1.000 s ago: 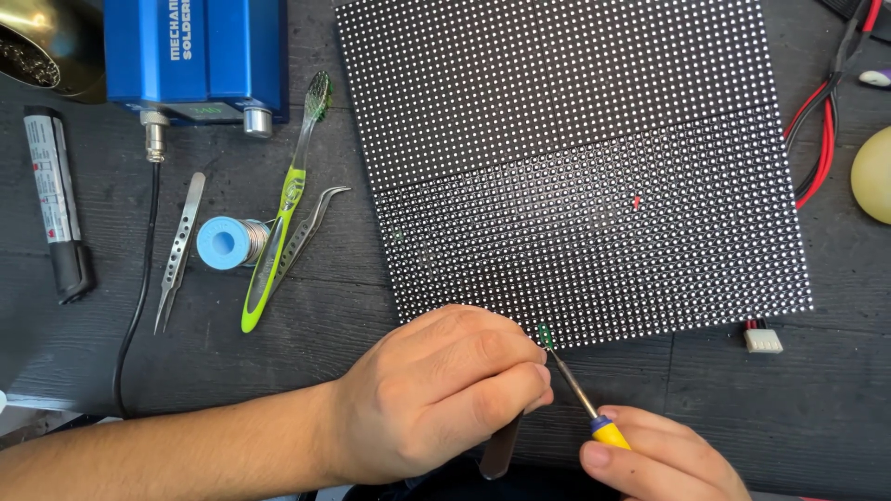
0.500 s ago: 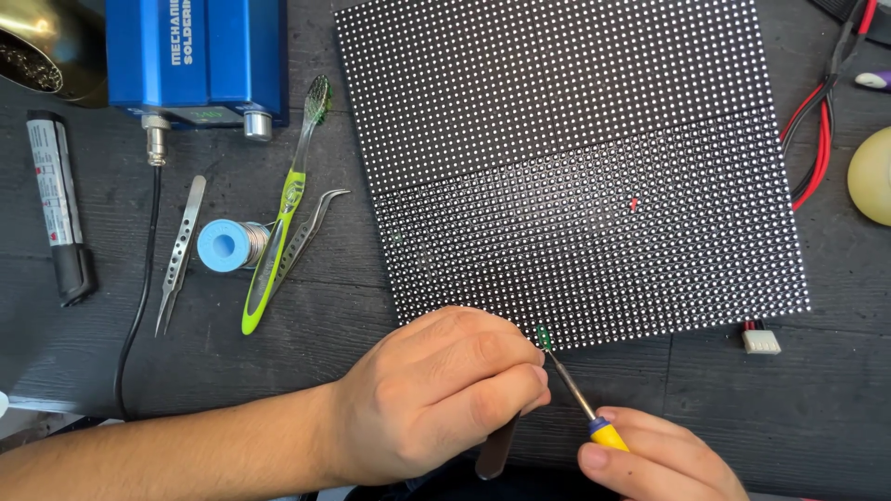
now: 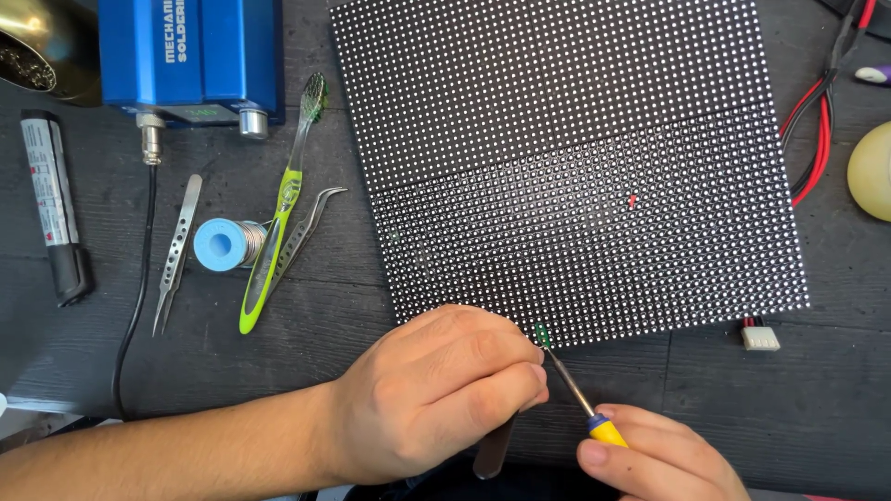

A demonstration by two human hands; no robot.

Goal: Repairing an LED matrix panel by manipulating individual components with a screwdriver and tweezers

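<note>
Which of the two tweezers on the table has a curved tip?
The tweezers right of the green toothbrush; the pair left of the solder spool is straight.

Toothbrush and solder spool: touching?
Touching. In the head view, the green toothbrush lies across the right edge of the blue solder spool, with its handle overlapping the spool and no gap showing between them.
</note>
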